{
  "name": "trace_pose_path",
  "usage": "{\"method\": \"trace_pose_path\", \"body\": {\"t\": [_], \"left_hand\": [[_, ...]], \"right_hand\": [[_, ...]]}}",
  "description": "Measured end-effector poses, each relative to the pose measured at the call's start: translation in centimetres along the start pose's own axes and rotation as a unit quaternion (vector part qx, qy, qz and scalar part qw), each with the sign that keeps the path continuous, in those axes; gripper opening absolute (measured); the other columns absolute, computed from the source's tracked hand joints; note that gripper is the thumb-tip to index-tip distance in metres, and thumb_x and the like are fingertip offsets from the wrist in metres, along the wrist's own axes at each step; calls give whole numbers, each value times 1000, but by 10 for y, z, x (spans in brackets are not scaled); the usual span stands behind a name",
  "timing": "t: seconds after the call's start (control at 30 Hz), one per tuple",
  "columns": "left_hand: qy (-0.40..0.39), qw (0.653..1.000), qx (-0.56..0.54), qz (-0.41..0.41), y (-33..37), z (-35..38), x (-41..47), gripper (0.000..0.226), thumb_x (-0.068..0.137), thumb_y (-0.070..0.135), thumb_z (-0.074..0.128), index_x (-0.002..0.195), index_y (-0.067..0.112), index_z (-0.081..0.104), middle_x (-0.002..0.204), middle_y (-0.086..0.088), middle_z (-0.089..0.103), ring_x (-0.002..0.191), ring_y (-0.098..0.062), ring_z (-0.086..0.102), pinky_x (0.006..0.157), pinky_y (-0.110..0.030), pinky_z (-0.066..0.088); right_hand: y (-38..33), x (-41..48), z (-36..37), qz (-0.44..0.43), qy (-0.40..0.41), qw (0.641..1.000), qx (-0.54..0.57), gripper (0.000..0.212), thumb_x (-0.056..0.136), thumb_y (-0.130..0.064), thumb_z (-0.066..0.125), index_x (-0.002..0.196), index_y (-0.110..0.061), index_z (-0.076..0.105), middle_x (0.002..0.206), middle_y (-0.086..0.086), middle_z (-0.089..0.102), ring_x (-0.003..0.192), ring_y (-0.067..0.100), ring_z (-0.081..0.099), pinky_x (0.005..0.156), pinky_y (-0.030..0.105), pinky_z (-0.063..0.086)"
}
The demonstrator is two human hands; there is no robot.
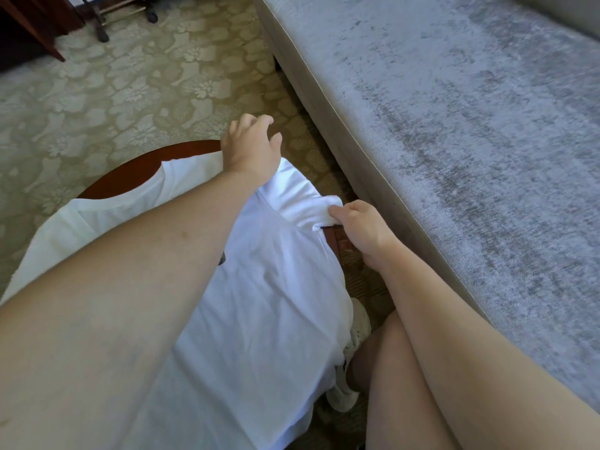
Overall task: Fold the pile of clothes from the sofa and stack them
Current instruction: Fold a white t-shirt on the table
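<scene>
Head view: white shirt (259, 303) spread over round worktop (130, 172), overhanging at 3 o'clock. Right hand (360, 228) pinches sleeve there; left hand (250, 147) loose, empty, at 12. Risk: one-sided pull slides shirt onto carpet (113, 92)

The shirt (259, 303) is white, table (130, 173) reddish-brown, sofa (470, 125) mottled grey, carpet (130, 92) floral, perhaps olive.
</scene>
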State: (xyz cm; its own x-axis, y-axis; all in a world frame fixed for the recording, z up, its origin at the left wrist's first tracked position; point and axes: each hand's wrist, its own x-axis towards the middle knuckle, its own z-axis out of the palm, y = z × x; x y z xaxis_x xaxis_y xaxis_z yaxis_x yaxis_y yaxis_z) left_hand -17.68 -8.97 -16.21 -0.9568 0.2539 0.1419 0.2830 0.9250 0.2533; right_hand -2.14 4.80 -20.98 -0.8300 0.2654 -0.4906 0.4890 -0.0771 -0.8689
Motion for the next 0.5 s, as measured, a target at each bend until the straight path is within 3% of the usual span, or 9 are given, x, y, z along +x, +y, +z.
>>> {"method": "trace_pose_path", "body": {"t": [0.07,0.1,0.17,0.23,0.33,0.5], "left_hand": [[9,1000,15,14,-11,-5,-17,40,99,36,46,135,20,51,134,-7,48,126,-29,39,108,-39,26],[8,1000,21,15,-18,-8,-27,41,99,37,46,136,20,49,135,-7,46,127,-29,38,109,-39,24],[-9,999,33,8,-34,-14,-47,45,99,38,46,140,21,45,138,-7,43,128,-30,36,111,-40,23],[-29,999,42,-18,-52,-21,-67,49,99,41,46,143,20,40,142,-7,39,131,-30,34,113,-42,22],[-57,994,56,-78,-81,-29,-96,54,99,46,41,147,21,35,146,-7,35,134,-30,31,114,-42,21],[-60,989,39,-133,-109,-26,-145,54,99,47,39,146,22,35,149,-6,31,138,-27,26,115,-44,19]], "right_hand": [[-3,-2,0,-18,18,1000,-7,24,91,-24,60,73,-18,46,71,-3,51,64,14,51,58,27,43],[-6,-5,2,-29,23,999,-3,11,90,-24,62,87,-18,53,82,0,58,72,15,57,65,29,48],[-10,-10,4,-41,13,999,15,39,90,-19,62,127,-19,51,106,11,65,93,23,65,86,35,54],[-15,-16,6,-53,2,998,22,61,91,-13,59,147,-19,36,119,24,61,108,33,62,97,38,49],[-20,-13,9,-54,-3,997,53,65,92,-11,58,150,-16,32,146,15,44,122,27,55,103,37,47],[-20,-3,24,17,-52,982,179,69,94,-14,58,153,-20,23,134,10,55,105,25,65,86,38,55]]}}
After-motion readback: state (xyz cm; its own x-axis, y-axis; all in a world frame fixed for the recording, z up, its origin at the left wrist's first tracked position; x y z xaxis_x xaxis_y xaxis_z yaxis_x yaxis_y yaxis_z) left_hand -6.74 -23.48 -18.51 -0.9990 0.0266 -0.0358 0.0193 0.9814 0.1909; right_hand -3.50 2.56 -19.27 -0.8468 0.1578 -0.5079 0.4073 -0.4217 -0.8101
